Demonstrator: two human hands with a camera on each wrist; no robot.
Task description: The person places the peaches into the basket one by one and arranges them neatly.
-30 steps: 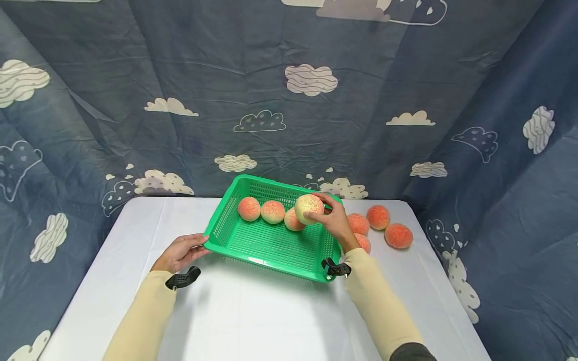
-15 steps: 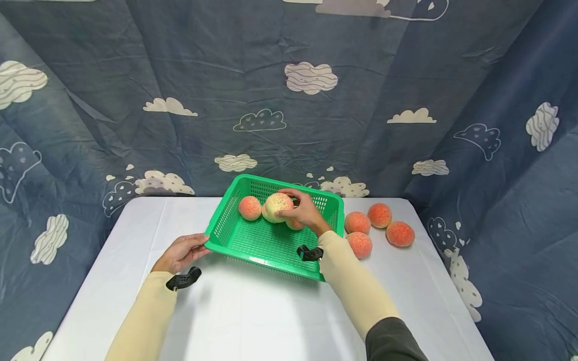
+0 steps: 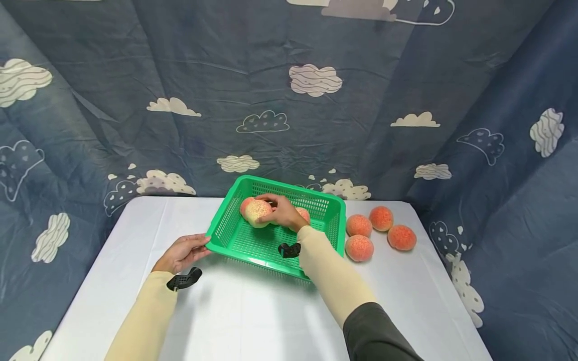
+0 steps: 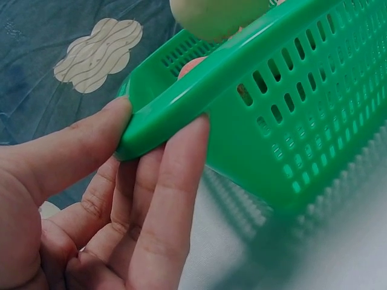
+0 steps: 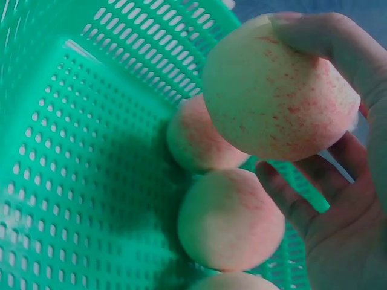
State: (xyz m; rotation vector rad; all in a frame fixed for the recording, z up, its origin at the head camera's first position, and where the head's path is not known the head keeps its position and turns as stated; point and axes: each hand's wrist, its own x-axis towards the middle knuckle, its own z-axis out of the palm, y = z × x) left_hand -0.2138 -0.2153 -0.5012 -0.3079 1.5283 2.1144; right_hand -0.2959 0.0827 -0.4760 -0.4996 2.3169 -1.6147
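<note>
A green plastic basket [image 3: 336, 240] with slotted walls stands on the white table. My left hand [image 3: 182, 252] pinches its front left corner, thumb on top of the rim and fingers below, as the left wrist view shows. Over the left part of the basket, my right hand [image 3: 284, 213] holds a pale yellow peach [image 3: 258, 212] with red speckles between thumb and fingers. Beneath it in the right wrist view, a row of peaches lies on the basket floor, among them one peach [image 5: 230, 220] close under my fingertips. In the head view my right hand partly covers this row.
To the right of the basket, several redder peaches lie on the table, one peach [image 3: 359, 248] close to the basket wall and another peach [image 3: 402, 237] farthest right. A dark blue cloth [image 3: 203, 140] with cloud prints hangs behind the table [image 3: 217, 321].
My right hand has carried the pale peach leftward across the basket, from above its right half to above the leftmost peaches. The left hand stays at the corner.
</note>
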